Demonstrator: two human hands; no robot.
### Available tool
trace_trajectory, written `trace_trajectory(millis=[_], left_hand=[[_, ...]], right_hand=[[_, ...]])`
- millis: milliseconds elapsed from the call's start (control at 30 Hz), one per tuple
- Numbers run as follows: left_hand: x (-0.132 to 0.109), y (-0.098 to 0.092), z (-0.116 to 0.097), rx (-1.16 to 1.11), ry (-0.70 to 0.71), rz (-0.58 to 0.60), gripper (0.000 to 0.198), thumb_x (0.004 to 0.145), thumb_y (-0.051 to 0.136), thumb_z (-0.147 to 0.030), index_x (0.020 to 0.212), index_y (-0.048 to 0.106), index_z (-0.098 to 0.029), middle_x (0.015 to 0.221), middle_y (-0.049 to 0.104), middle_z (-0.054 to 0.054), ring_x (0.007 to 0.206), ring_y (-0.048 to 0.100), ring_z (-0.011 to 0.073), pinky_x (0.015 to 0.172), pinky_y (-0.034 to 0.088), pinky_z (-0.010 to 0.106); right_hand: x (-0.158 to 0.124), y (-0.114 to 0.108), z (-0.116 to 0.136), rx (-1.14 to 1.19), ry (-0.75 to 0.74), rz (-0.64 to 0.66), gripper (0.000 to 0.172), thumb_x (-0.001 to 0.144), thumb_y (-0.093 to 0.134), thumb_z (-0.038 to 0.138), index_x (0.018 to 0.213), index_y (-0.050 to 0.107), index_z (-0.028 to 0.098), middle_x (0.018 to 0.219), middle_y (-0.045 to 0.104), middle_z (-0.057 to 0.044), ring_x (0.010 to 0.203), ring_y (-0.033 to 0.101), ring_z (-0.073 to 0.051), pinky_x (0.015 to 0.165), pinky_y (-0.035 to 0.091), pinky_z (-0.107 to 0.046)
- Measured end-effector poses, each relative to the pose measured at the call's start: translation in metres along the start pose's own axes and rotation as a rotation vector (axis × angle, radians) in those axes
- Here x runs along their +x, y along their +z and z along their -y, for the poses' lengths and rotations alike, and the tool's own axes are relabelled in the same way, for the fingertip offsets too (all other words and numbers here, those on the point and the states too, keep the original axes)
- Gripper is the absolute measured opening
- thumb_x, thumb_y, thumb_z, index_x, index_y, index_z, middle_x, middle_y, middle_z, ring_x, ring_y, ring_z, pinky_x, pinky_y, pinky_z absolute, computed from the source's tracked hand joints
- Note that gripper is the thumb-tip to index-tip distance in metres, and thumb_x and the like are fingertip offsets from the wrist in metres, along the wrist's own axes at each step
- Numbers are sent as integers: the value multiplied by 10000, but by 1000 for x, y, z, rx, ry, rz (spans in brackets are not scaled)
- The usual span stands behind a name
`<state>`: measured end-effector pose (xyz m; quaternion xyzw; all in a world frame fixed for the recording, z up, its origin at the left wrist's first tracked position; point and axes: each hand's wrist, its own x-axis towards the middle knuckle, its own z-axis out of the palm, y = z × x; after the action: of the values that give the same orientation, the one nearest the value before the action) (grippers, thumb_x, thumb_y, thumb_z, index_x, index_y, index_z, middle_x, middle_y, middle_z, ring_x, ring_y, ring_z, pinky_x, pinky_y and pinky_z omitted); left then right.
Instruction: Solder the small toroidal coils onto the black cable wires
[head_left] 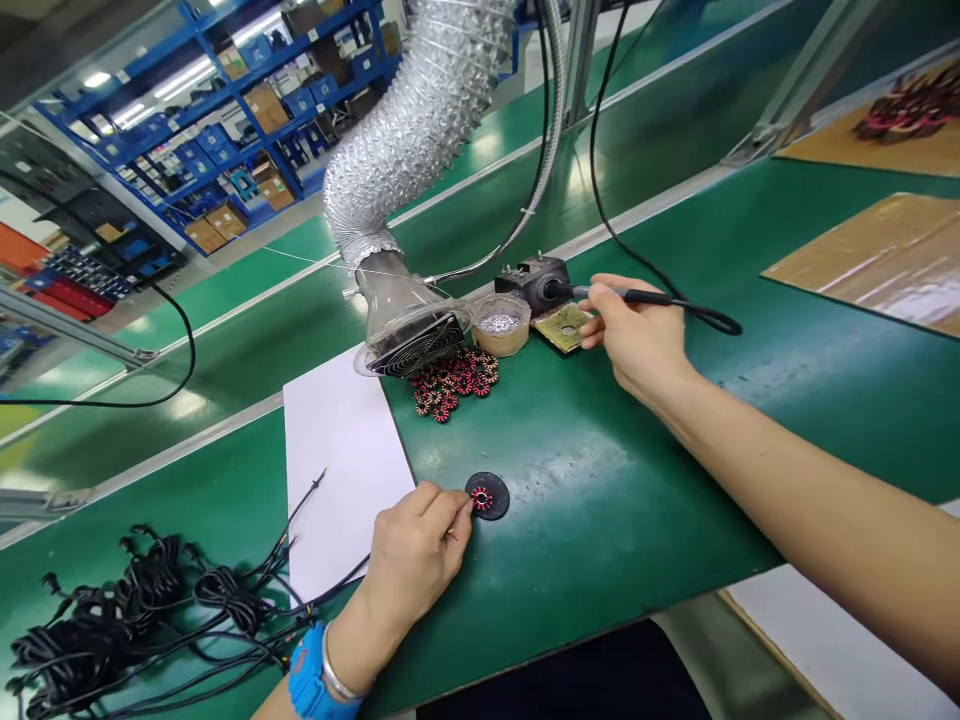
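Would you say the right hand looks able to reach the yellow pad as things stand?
Probably yes: the right hand appears close beside the yellow pad, with nothing visible between them, though holding the soldering iron likely limits picking it up.

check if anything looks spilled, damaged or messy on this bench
Nothing looks plainly spilled or broken. The black cables beyond the left hand look messiest: some bundled, others trailing loose, with one end over the white sheet.
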<state>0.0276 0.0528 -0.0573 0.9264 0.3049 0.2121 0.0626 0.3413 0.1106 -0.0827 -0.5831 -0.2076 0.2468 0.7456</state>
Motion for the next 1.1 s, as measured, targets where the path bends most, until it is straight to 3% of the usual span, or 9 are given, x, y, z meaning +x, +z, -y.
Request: trace_trajectory(millis=[133,267,467,600,733,833,933,1033,1100], left_hand=[[0,-1,-4,7,-6,-7,85,895,565,-160,896,648,-178,736,642,4,604,593,113,544,431,223],[-1,-1,-7,59,18,-25,87,870,603,-190,950,635,-177,714,616,-5,566,565,121,503,399,251],[-1,4,-5,167,150,-56,117,904,558,-153,961,650,-196,671,592,-15,538,540,127,482,376,258],[-2,4,-4,172,163,-62,134,904,551,-138,973,648,-199,680,593,-14,526,533,125,471,374,252],[-4,2,-5,136,156,-56,125,902,546,-125,958,639,-187,675,592,-11,531,545,123,483,390,244],[-4,-2,-6,47,110,-52,117,897,547,-118,940,631,-188,701,608,-2,556,565,121,509,415,233],[-4,-6,-6,-78,43,-66,128,889,545,-113,955,623,-190,722,613,6,577,568,117,529,429,225],[-5,-10,-5,-183,-19,-91,152,873,553,-108,989,608,-190,719,607,4,574,546,112,534,431,220],[-5,-12,-3,-252,-84,-90,181,863,563,-120,1028,595,-189,723,600,0,551,518,103,519,430,214]], right_hand=[[5,8,1,6,46,35,109,845,638,197,934,633,134,716,674,-24,425,580,-90,358,496,-191],[4,3,10,15,71,-8,70,844,569,94,868,635,91,656,665,-44,402,575,-90,368,490,-185],[-4,-6,14,34,44,-45,84,798,574,58,838,626,110,594,639,-9,403,580,-90,395,498,-177],[-4,-5,11,17,23,-30,99,742,638,88,832,639,129,584,644,10,443,605,-108,415,520,-195],[-6,-16,19,-30,-70,-124,124,646,721,106,703,623,155,516,584,43,383,516,-87,309,392,-164],[-12,-25,27,9,-181,-196,144,660,657,126,634,533,197,447,482,84,332,399,-59,281,286,-159],[-20,-24,26,37,-180,-85,29,664,593,197,693,587,201,431,489,77,319,415,-81,276,295,-176],[-25,-17,21,-11,-74,90,188,644,600,236,775,697,143,468,580,17,334,486,-113,278,348,-199],[-25,-16,17,-41,-32,138,223,647,579,241,773,715,117,489,611,-16,339,504,-120,285,367,-206]])
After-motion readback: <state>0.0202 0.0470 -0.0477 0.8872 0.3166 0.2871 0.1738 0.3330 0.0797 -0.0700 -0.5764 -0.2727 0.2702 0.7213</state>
